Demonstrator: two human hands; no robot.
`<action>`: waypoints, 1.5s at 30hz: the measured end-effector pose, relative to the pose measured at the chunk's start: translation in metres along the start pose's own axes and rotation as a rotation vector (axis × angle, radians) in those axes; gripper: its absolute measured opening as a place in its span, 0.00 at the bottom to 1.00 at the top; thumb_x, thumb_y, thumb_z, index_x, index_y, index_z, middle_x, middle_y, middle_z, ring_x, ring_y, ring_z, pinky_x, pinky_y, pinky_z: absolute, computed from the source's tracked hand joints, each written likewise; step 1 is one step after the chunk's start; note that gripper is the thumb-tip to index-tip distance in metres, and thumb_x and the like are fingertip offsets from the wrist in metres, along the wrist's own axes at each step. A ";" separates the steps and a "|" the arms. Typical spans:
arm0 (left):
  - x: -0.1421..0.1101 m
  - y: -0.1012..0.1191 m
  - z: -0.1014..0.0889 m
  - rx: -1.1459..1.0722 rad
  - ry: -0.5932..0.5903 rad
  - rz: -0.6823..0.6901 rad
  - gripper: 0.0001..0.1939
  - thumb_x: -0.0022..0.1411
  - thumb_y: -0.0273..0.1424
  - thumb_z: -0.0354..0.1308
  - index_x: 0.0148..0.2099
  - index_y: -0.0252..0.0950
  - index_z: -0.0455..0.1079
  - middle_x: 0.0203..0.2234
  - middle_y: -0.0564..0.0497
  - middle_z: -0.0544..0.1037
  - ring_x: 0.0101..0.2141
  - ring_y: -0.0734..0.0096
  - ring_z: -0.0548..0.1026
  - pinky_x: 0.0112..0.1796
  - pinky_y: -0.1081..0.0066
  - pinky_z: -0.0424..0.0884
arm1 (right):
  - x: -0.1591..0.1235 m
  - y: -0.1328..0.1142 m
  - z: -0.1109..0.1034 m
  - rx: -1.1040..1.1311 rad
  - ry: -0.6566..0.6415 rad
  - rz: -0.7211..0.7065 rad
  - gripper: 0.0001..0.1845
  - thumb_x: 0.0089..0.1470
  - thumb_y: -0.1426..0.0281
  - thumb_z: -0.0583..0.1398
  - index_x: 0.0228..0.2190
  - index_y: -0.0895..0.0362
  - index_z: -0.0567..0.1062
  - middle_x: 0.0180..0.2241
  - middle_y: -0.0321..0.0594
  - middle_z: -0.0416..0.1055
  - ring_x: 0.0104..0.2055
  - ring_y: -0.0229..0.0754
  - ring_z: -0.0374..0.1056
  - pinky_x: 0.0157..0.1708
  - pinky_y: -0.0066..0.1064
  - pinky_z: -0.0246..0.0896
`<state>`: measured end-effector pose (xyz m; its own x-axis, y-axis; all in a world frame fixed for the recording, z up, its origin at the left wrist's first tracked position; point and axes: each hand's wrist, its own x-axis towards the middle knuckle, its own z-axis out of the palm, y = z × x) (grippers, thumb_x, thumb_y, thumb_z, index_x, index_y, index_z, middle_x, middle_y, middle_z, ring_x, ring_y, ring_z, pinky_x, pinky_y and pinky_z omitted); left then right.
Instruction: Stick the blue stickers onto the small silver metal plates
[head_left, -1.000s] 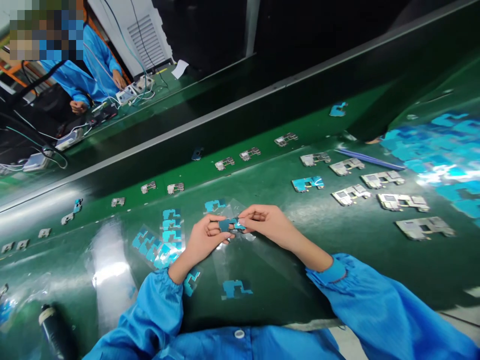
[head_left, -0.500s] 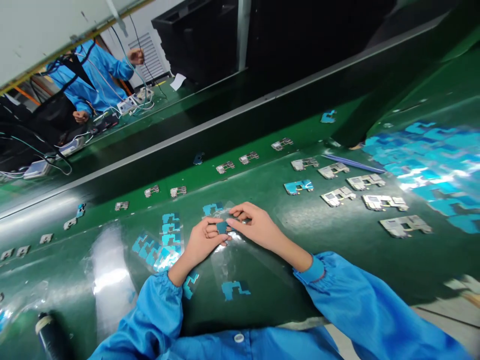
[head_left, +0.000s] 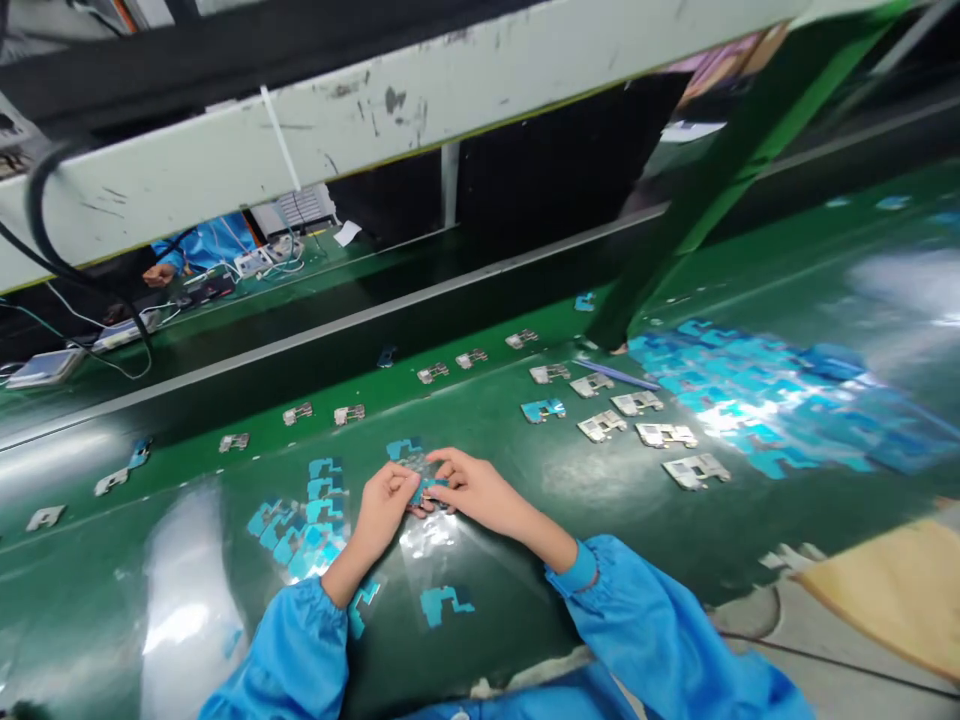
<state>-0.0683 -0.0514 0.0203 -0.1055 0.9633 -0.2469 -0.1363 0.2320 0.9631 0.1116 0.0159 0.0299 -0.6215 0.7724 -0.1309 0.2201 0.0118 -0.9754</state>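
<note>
Between my two hands is a small circuit board with blue film on it (head_left: pixel 427 490); my fingers partly cover it. My left hand (head_left: pixel 384 508) pinches its left side between thumb and fingers. On the other side, my right hand (head_left: pixel 478 492) grips it with thumb and fingertips. Just beyond my fingers lies a clear sheet with a blue film cutout (head_left: pixel 403 449). Nearer my body is another blue cutout (head_left: pixel 444 605). Left of my left hand, clear strips carry several blue film cutouts (head_left: pixel 325 492). One more blue piece (head_left: pixel 363 608) is partly hidden by my left forearm.
Several bare metallic boards (head_left: pixel 636 403) and one blue-covered board (head_left: pixel 543 411) lie to the right. Beyond them are blue tweezers (head_left: pixel 616 374) and a spread of blue film sheets (head_left: pixel 757 395). A green post (head_left: pixel 697 220) rises behind. More boards (head_left: pixel 349 414) line the strip ahead.
The camera view has tilted, bringing the overhead beam and green post further into sight. Both hands stay on the board, which now sits flatter between my fingertips.
</note>
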 end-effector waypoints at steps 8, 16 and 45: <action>-0.002 0.004 0.002 -0.044 -0.014 0.055 0.26 0.59 0.51 0.62 0.45 0.32 0.68 0.29 0.45 0.80 0.27 0.66 0.80 0.29 0.70 0.76 | 0.042 0.002 -0.125 -0.484 0.314 0.006 0.20 0.57 0.65 0.63 0.50 0.57 0.70 0.35 0.40 0.77 0.28 0.39 0.74 0.34 0.32 0.72; 0.000 -0.005 0.002 -0.031 -0.039 0.067 0.25 0.61 0.52 0.61 0.42 0.32 0.70 0.28 0.46 0.79 0.27 0.67 0.79 0.30 0.69 0.76 | 0.099 0.000 -0.192 -0.908 0.489 0.149 0.17 0.58 0.68 0.61 0.46 0.66 0.73 0.49 0.63 0.73 0.55 0.56 0.68 0.57 0.42 0.57; 0.003 -0.011 0.002 0.034 0.109 0.098 0.14 0.59 0.36 0.63 0.45 0.36 0.67 0.24 0.55 0.72 0.25 0.74 0.74 0.26 0.77 0.69 | -0.094 0.023 0.008 -0.911 -0.103 -0.505 0.31 0.60 0.60 0.62 0.61 0.54 0.65 0.61 0.53 0.64 0.66 0.65 0.55 0.57 0.63 0.62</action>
<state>-0.0652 -0.0508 0.0093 -0.2228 0.9616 -0.1603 -0.0868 0.1442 0.9857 0.1692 -0.0619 0.0182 -0.8506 0.4871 0.1983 0.3737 0.8251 -0.4238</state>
